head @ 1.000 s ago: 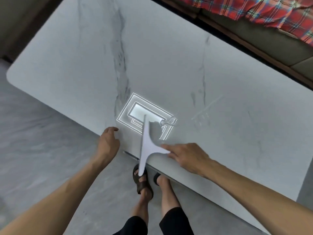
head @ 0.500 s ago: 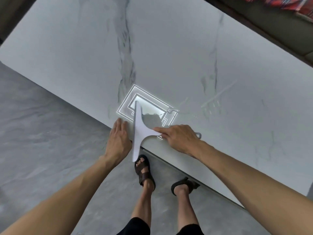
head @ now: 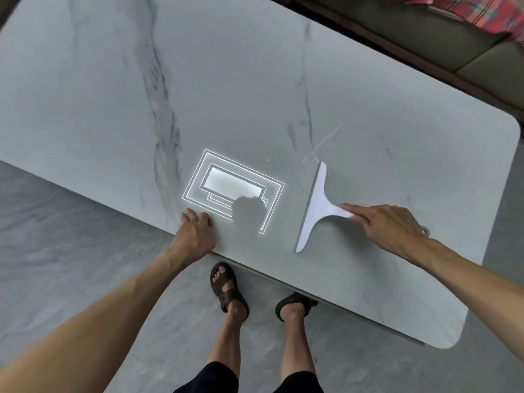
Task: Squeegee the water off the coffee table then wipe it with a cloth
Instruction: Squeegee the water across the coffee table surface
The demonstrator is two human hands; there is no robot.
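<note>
Now | right hand (head: 388, 228) gripping squeegee (head: 314, 205) handle | left hand (head: 194, 236) flat on table (head: 226, 80)

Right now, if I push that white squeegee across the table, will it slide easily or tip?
The squeegee looks thin and light, so it probably glides easily. Its long blade lies along the glossy table, so tipping seems unlikely.

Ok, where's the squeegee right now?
Head view, right of centre: the squeegee lies on the coffee table, its handle under the right hand.
</note>
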